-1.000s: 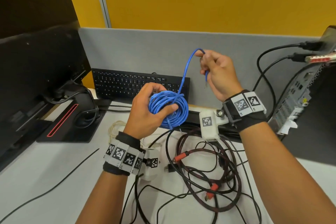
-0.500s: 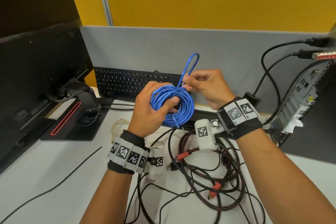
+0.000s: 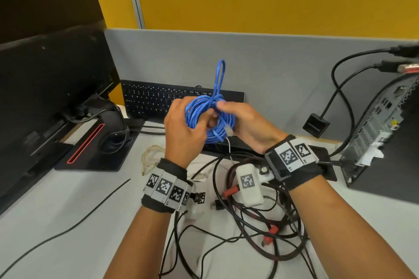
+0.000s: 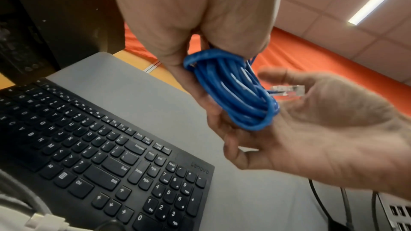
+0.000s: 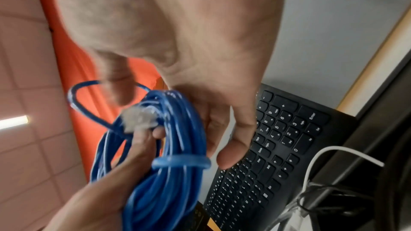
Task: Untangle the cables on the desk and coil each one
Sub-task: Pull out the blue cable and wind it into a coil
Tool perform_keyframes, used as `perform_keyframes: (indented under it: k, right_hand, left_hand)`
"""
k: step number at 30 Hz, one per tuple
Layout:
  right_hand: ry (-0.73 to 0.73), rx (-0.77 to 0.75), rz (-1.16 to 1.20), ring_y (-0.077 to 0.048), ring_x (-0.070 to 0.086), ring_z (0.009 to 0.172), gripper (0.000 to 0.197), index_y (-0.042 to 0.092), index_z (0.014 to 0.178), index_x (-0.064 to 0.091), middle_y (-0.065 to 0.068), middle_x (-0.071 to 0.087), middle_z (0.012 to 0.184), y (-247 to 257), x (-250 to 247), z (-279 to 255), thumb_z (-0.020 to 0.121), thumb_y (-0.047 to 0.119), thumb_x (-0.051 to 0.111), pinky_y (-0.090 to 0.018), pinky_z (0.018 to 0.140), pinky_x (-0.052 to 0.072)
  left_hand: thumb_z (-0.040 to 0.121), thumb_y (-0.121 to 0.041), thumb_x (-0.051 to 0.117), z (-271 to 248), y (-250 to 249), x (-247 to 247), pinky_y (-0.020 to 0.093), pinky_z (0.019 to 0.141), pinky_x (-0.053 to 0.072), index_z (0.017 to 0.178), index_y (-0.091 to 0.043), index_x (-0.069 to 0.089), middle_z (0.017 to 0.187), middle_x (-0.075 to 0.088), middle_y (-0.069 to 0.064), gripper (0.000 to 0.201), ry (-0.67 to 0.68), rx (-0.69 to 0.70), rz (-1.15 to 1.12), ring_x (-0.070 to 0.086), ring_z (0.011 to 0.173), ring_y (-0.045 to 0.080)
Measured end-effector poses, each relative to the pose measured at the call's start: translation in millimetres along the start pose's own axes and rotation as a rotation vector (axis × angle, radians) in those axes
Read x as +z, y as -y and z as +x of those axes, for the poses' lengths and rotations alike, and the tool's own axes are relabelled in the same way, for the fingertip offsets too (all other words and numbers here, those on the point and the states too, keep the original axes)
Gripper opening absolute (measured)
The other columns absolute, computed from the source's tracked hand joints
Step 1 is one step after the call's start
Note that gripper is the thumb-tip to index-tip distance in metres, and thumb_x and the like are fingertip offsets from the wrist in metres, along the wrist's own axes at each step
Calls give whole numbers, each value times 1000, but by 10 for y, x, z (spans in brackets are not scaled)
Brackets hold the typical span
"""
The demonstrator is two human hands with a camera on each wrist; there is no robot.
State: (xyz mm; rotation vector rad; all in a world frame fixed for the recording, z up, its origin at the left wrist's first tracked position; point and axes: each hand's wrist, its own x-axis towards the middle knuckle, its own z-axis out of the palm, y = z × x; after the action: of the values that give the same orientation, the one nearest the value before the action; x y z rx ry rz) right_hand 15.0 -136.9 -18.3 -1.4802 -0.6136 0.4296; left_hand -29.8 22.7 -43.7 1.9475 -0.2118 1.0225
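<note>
A blue network cable (image 3: 208, 118) is wound into a coil and held above the desk in front of the keyboard. My left hand (image 3: 184, 130) grips the coil from the left, thumb across its front. My right hand (image 3: 240, 120) meets it from the right and pinches the cable's tail against the coil. A narrow blue loop (image 3: 220, 75) stands up above the coil. The clear plug (image 3: 229, 130) sticks out at the coil's lower right. The left wrist view shows the coil (image 4: 233, 92) and plug (image 4: 289, 90) against the right palm. One turn crosses the coil (image 5: 175, 162) in the right wrist view.
A tangle of black and red-braided cables (image 3: 260, 226) lies on the desk under my wrists. A cream cable (image 3: 149, 156) lies left of it, and one black cable (image 3: 68, 229) runs across the left desk. Behind stand the keyboard (image 3: 156, 99), monitor (image 3: 49, 88) and a PC case (image 3: 385, 133).
My right hand came down from high on the right with the blue tail and closed in on the coil. The tail now stands as a tight loop above it.
</note>
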Motion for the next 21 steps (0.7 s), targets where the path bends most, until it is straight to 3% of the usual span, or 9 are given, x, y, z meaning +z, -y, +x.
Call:
perform_keyframes:
  k: [2, 5, 10, 16, 21]
  right_hand:
    - [-21, -54, -152, -28, 71, 102, 25, 6, 114, 67, -17, 72, 107, -6, 39, -6, 94, 20, 70, -46, 95, 57]
    - [-167, -38, -323, -29, 74, 95, 25, 4, 118, 66, -20, 72, 106, -11, 88, 24, 94, 8, 68, -51, 82, 62]
    - [-250, -57, -686, -19, 75, 68, 24, 8, 112, 62, -10, 71, 92, 29, 165, 7, 102, 30, 57, -40, 62, 63]
    - [-380, -84, -1084, -25, 64, 80, 39, 11, 129, 54, -9, 65, 90, 11, 239, -11, 106, 40, 43, -44, 75, 57]
    - [-488, -221, -1148, -23, 64, 76, 32, 15, 116, 69, -4, 70, 83, -15, 227, -48, 105, 37, 49, -41, 73, 54]
  left_hand:
    - [89, -17, 72, -2, 13, 8, 26, 84, 47, 104, -15, 70, 97, 64, 1, 16, -9, -27, 12, 59, 93, 14]
    - [90, -20, 72, -12, 26, 22, 14, 82, 40, 104, -11, 70, 96, 63, 5, 16, -34, -56, 88, 54, 89, 10]
    - [91, -23, 70, -13, 36, 24, 5, 79, 34, 104, -10, 68, 97, 60, 6, 18, -55, -95, 147, 48, 88, 4]
    - [92, -24, 69, -16, -7, 45, 2, 77, 33, 101, -13, 65, 94, 56, 3, 15, -79, -159, 172, 46, 86, 8]
    - [93, -30, 68, 5, 46, 10, 3, 73, 32, 96, -12, 60, 92, 56, 8, 20, -62, -209, 229, 44, 82, 10]
